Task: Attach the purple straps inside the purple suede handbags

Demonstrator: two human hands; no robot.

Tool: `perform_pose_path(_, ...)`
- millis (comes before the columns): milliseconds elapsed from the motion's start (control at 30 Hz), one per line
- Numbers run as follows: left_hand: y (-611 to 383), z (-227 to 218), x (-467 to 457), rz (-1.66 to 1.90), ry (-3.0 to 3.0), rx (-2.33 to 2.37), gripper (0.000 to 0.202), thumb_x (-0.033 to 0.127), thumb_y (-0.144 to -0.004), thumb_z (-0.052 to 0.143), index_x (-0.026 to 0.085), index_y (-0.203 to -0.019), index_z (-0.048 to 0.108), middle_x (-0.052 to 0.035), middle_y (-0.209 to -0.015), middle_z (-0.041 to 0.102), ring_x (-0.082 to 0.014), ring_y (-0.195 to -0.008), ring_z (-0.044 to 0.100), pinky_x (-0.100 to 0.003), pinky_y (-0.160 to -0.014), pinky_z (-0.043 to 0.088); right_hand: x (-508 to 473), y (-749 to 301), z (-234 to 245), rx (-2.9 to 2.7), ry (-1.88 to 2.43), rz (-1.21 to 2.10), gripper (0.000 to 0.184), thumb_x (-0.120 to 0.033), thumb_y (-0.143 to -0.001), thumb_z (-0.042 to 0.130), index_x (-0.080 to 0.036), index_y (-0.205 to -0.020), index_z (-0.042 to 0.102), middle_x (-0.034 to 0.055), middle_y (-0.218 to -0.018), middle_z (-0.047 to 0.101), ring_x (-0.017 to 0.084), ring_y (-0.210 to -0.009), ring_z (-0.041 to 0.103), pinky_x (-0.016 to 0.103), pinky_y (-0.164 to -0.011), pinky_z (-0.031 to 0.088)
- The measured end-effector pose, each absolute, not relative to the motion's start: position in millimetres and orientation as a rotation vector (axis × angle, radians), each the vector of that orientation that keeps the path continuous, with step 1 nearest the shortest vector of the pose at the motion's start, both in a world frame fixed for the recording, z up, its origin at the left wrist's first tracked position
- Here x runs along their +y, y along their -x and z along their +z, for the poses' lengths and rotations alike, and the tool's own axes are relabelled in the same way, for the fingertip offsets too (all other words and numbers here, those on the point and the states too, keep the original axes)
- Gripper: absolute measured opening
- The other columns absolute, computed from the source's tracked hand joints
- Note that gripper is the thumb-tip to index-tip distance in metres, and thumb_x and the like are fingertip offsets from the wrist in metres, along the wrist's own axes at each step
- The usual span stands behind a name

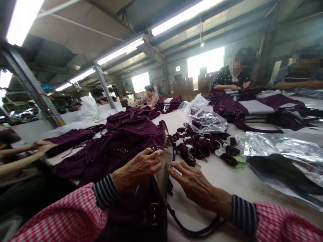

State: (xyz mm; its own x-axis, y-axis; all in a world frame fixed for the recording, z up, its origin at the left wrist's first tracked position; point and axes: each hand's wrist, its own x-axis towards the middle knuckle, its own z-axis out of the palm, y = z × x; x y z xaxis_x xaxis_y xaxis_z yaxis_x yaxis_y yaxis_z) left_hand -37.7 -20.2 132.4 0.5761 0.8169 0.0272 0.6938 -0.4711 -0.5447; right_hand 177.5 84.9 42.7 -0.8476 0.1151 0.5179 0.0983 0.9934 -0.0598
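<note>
A dark purple suede handbag stands open in front of me at the table's near edge, showing its pale lining. My left hand is curled over the bag's top rim, gripping it. My right hand lies just right of the opening, fingers stretched out and apart, fingertips touching the lining's edge. The bag's strap loops on the table under my right wrist. Both arms wear pink checked sleeves with striped cuffs.
A pile of purple bags lies behind the open one. Small purple straps and tags are scattered mid-table, beside clear plastic bags and silvery wrapping. Another person's hands rest at the left; several workers sit across the long white table.
</note>
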Motion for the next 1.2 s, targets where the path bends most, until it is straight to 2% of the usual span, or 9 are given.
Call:
perform_pose_path(167, 25.5, 134.1, -29.2, 0.384, 2.508, -1.339, 0.013, 0.011, -0.089, 0.059, 0.02, -0.099, 0.059, -0.0043, -0.105, 0.07, -0.0215, -0.108, 0.059, -0.038, -0.095, 0.037, 105.5, -140.1, 36.4, -2.611, -0.111, -0.153, 0.01, -0.01, -0.097, 0.055, -0.015, -0.099, 0.064, 0.0087, -0.107, 0.066, 0.024, -0.1, 0.051, 0.034, -0.072, 0.042)
perform_pose_path(300, 35.3, 170.6, -37.8, 0.329, 2.414, -1.746, 0.011, 0.012, -0.088, 0.058, 0.021, -0.083, 0.055, 0.0011, -0.083, 0.061, -0.0178, -0.081, 0.054, -0.036, -0.082, 0.033, 115.8, -149.1, 46.5, -2.592, -0.2, -0.264, 0.012, -0.012, -0.101, 0.053, -0.015, -0.093, 0.062, 0.0068, -0.095, 0.065, 0.023, -0.096, 0.049, 0.036, -0.071, 0.036)
perform_pose_path(533, 78.8, 164.7, -32.6, 0.225, 2.107, -1.758, 0.023, 0.037, -0.104, 0.051, 0.027, -0.122, 0.062, -0.0049, -0.1, 0.069, -0.0214, -0.084, 0.061, -0.04, -0.085, 0.033, 128.4, -159.7, 20.7, -2.64, -0.061, 0.003, 0.01, -0.016, -0.099, 0.059, -0.017, -0.089, 0.06, 0.0041, -0.095, 0.065, 0.021, -0.093, 0.052, 0.035, -0.075, 0.035)
perform_pose_path(600, 71.5, 139.5, -23.0, 0.237, 2.026, -1.715, 0.033, 0.036, -0.1, 0.059, 0.024, -0.131, 0.058, -0.0063, -0.092, 0.07, -0.0264, -0.089, 0.062, -0.049, -0.094, 0.032, 126.7, -157.9, 14.4, -2.679, -0.032, 0.047, 0.007, -0.015, -0.098, 0.059, -0.017, -0.092, 0.061, 0.0046, -0.098, 0.065, 0.021, -0.092, 0.052, 0.035, -0.076, 0.036)
perform_pose_path(667, 60.9, 118.5, -14.7, 0.25, 2.112, -1.559, 0.039, 0.023, -0.096, 0.061, 0.022, -0.134, 0.054, -0.0099, -0.109, 0.07, -0.0298, -0.107, 0.06, -0.058, -0.106, 0.024, 124.8, -157.2, 13.6, -2.697, -0.017, 0.082, 0.008, -0.012, -0.098, 0.056, -0.016, -0.095, 0.062, 0.0056, -0.099, 0.064, 0.021, -0.091, 0.051, 0.035, -0.076, 0.037)
perform_pose_path(733, 55.3, 107.1, -9.4, 0.26, 2.252, -1.39, 0.034, 0.012, -0.093, 0.058, 0.019, -0.126, 0.058, -0.0109, -0.128, 0.064, -0.0284, -0.122, 0.053, -0.058, -0.115, 0.014, 123.6, -158.1, 16.9, -2.701, -0.005, 0.128, 0.012, -0.009, -0.097, 0.052, -0.016, -0.096, 0.062, 0.0066, -0.1, 0.064, 0.021, -0.091, 0.051, 0.035, -0.077, 0.038)
perform_pose_path(833, 62.3, 108.0, -5.2, 0.214, 2.279, -1.484, 0.009, 0.017, -0.097, 0.055, 0.018, -0.1, 0.063, -0.0073, -0.113, 0.068, -0.026, -0.118, 0.053, -0.055, -0.112, 0.021, 122.6, -161.0, 24.0, -2.716, 0.004, 0.221, 0.016, -0.008, -0.098, 0.047, -0.016, -0.096, 0.061, 0.0069, -0.1, 0.064, 0.021, -0.091, 0.052, 0.034, -0.079, 0.039)
perform_pose_path(1000, 83.7, 119.1, -0.6, 0.015, 2.161, -1.806, 0.037, 0.041, -0.105, 0.048, 0.019, -0.082, 0.067, -0.0044, -0.097, 0.067, -0.0271, -0.107, 0.054, -0.05, -0.092, 0.031, 122.4, -154.3, 30.4, -2.758, 0.105, 0.249, 0.012, -0.015, -0.1, 0.048, -0.019, -0.096, 0.059, 0.006, -0.093, 0.064, 0.02, -0.084, 0.055, 0.032, -0.071, 0.038)
perform_pose_path(1200, 89.1, 90.4, -3.1, -0.597, 2.145, -2.083, 0.037, 0.03, -0.105, 0.045, 0.021, -0.08, 0.07, 0.0004, -0.099, 0.073, -0.0213, -0.104, 0.056, -0.043, -0.093, 0.03, 119.2, -97.2, 47.9, -2.735, 0.394, 0.04, 0.012, -0.025, -0.099, 0.055, -0.017, -0.107, 0.057, 0.0092, -0.098, 0.067, 0.022, -0.081, 0.065, 0.031, -0.066, 0.043)
